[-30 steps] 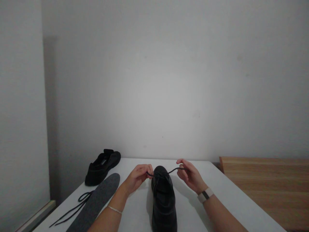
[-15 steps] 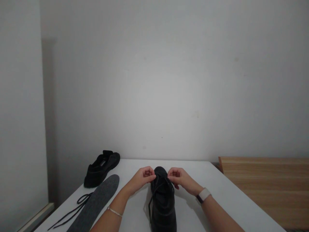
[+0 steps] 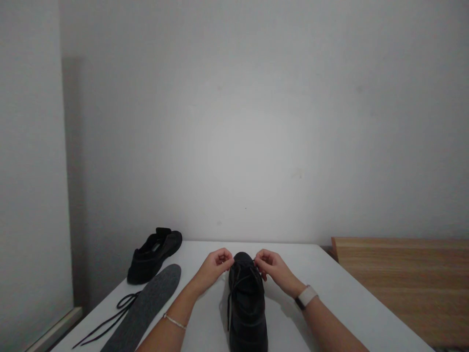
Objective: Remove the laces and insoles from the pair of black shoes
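Observation:
A black shoe (image 3: 247,305) stands on the white table (image 3: 322,274), toe pointing away from me. My left hand (image 3: 214,265) is closed in a pinch at the left side of the shoe's far end, holding its black lace (image 3: 234,286). My right hand (image 3: 271,267), with a pale watch on the wrist, pinches the lace at the right side. One loose strand hangs down the shoe's left side.
A second black shoe (image 3: 154,255) lies at the table's far left. A grey insole (image 3: 148,305) and a loose black lace (image 3: 110,318) rest beside it. A wooden surface (image 3: 403,278) adjoins the table on the right. A plain wall stands behind.
A second ago my hands held the lace stretched apart above the shoe. They have since come together and lowered onto the shoe's far end.

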The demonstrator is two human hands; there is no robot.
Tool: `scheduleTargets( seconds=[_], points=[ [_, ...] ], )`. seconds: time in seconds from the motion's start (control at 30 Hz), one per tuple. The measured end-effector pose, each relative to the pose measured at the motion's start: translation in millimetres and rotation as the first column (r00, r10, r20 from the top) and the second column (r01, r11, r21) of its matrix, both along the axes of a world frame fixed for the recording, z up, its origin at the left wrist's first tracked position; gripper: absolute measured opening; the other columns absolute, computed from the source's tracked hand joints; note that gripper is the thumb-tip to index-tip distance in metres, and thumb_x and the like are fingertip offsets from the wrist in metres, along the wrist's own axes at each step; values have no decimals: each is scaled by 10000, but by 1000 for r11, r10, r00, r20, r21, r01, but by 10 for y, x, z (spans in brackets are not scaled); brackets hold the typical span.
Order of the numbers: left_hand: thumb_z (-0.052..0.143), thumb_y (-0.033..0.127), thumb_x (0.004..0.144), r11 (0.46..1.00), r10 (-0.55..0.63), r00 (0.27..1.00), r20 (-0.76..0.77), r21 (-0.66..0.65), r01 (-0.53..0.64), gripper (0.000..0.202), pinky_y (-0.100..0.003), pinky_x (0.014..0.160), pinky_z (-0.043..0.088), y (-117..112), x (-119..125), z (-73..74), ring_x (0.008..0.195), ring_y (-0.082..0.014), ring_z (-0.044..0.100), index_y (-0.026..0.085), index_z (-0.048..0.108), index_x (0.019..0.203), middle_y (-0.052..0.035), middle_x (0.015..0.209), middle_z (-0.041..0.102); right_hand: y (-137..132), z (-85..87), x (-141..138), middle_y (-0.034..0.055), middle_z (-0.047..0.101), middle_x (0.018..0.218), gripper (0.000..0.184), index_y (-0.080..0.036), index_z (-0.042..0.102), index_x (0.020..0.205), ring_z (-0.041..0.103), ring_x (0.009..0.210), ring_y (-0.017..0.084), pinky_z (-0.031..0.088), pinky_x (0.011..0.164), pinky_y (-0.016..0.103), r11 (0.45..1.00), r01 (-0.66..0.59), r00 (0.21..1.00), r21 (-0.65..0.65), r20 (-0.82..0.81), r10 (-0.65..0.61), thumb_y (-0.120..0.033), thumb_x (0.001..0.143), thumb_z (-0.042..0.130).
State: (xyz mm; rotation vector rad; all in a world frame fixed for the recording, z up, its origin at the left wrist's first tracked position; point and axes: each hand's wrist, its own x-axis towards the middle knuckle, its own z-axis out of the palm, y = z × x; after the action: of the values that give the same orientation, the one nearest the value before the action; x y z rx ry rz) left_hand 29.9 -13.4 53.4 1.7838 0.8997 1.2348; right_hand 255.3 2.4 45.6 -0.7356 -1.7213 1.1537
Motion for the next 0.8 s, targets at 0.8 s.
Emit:
scheduleTargets(
  seconds=[0.8],
  points=[
    [697,310,729,969,-98,903,419,-168,183,221,-241,618,437,-51,-40,48,554,-73,471,133,581,791,40,596,492,-22,91,87,-94,367,495,333,-178,505,734,343,445,54,315,516,232,984,-82,948,-157,-316,29,-453,720,692]
  ],
)
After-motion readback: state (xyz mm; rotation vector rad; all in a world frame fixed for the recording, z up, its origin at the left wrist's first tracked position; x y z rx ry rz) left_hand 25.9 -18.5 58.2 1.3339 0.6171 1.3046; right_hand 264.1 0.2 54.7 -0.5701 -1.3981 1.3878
